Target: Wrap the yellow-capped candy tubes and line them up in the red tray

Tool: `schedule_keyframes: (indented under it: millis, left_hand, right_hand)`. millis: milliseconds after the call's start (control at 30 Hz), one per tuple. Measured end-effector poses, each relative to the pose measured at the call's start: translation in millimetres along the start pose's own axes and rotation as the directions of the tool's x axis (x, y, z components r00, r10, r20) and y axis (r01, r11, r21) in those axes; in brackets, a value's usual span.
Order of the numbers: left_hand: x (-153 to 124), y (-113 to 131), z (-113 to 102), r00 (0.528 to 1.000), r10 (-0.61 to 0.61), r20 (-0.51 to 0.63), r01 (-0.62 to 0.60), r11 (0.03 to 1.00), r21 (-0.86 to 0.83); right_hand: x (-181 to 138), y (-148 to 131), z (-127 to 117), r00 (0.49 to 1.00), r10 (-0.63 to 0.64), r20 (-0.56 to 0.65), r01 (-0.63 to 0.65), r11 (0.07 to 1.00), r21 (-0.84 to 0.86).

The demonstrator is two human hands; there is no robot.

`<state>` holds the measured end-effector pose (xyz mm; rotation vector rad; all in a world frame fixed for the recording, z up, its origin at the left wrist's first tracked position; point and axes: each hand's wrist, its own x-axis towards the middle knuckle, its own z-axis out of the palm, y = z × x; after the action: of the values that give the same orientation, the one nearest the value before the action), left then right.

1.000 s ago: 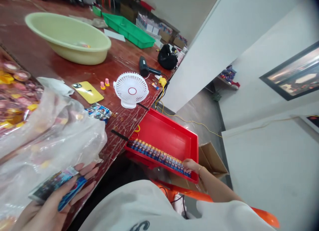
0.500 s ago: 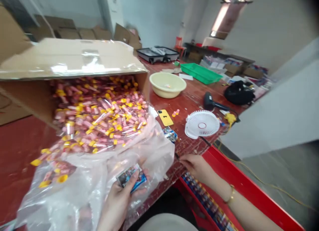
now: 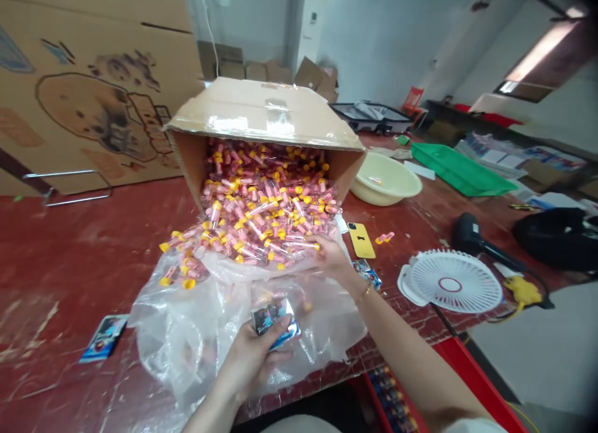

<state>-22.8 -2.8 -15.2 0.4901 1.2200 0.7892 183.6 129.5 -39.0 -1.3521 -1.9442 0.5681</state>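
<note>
My left hand (image 3: 255,358) is closed around a small blue and silver foil packet (image 3: 275,321), thumb on top, above the clear plastic sheet (image 3: 187,339). My right hand (image 3: 329,258) is at the front right edge of a heap of clear tubes (image 3: 261,215) with pink contents and yellow caps. Its fingers pinch the capped end of one tube (image 3: 303,244). The heap spills out of a cardboard box (image 3: 275,112) lying on its side, onto the plastic. More foil packets lie on the table: one at the left (image 3: 105,338), others beside my right wrist (image 3: 367,274).
A yellow phone (image 3: 361,240), a loose tube (image 3: 385,237), a white fan (image 3: 448,283) and a black handheld device (image 3: 471,233) lie to the right. Behind stand a cream basin (image 3: 387,180) and green tray (image 3: 462,170). A red bin (image 3: 397,402) with packets sits below the table edge.
My right hand has moved from the table edge above the red bin up and left to the tubes, and now pinches one. The left hand still holds its packet. The view has turned left.
</note>
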Motion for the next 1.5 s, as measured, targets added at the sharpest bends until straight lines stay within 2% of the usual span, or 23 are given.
schedule_keyframes:
  millis: [67,133,200,267,333,467,600,700,800,867,1000,1100,1200,1267,1367,1500]
  left_hand:
    - [1.3,0.2,0.0,1.0,0.026,0.009,-0.026,1.0,0.014]
    - [2.3,0.9,1.1,0.999,0.051,0.015,-0.051,0.998,0.038]
    - [2.6,2.4,2.8,0.997,0.067,0.033,-0.069,0.996,0.061]
    - [1.9,4.1,4.5,0.995,0.075,0.065,-0.079,0.995,0.066]
    - [0.3,5.3,5.6,0.99,0.069,0.121,-0.079,0.993,0.082]
    - [-4.1,5.6,5.4,0.976,0.026,0.217,-0.063,0.984,0.164]
    - [-6.3,5.8,3.5,0.968,0.003,0.251,-0.059,0.974,0.218]
    - [-5.9,6.5,2.6,0.966,0.002,0.257,-0.063,0.971,0.23]
    - [-5.7,7.4,3.3,0.969,0.026,0.247,-0.075,0.979,0.19]
    - [-6.3,8.3,5.5,0.974,0.054,0.221,-0.078,0.991,0.105]
    - [-7.3,11.3,15.4,0.991,0.038,0.126,-0.025,0.994,-0.104]
    - [-7.1,13.6,24.0,0.996,0.007,0.086,0.009,0.983,-0.182]
    - [-7.3,13.5,27.6,0.994,-0.003,0.11,0.023,0.983,-0.181]
    - [-8.3,11.8,26.3,0.989,0.018,0.147,0.005,0.989,-0.15]
    - [-10.2,8.2,23.0,0.981,0.056,0.184,-0.036,0.993,-0.111]
    - [-13.0,5.3,23.8,0.986,0.067,0.15,-0.051,0.993,-0.107]
  right_hand:
    - [-9.9,-8.5,-7.5,0.998,0.018,-0.055,-0.015,0.998,0.061]
    - [-21.0,-21.8,-13.9,0.998,0.043,-0.049,-0.03,0.968,0.249]
    - [-31.3,-37.7,-19.5,0.998,0.065,0.009,-0.061,0.86,0.507]
    - [-38.8,-53.6,-25.5,0.996,0.067,0.066,-0.094,0.735,0.671]
    - [-42.2,-67.3,-32.1,0.996,0.041,0.084,-0.087,0.736,0.671]
    - [-39.4,-87.5,-43.8,0.983,-0.11,0.149,0.016,0.854,0.52]
    - [-35.7,-97.3,-46.5,0.946,-0.203,0.251,0.06,0.874,0.482]
    - [-36.8,-94.1,-40.9,0.941,-0.144,0.306,-0.044,0.844,0.534]
    - [-39.9,-84.2,-32.1,0.934,-0.011,0.357,-0.239,0.723,0.648]
    - [-44.6,-78.4,-26.5,0.924,0.061,0.377,-0.322,0.653,0.685]
    - [-67.0,-80.0,-14.7,0.907,0.065,0.416,-0.352,0.659,0.665]
    - [-89.8,-89.8,-0.7,0.875,0.075,0.478,-0.415,0.624,0.662]
    - [-104.0,-96.1,15.0,0.897,0.173,0.406,-0.425,0.589,0.688]
    - [-106.5,-96.4,21.8,0.925,0.216,0.313,-0.378,0.613,0.694]
    - [-105.2,-94.9,24.1,0.959,0.186,0.212,-0.282,0.662,0.695]
    - [-104.2,-95.4,20.4,0.981,0.129,0.142,-0.191,0.724,0.663]
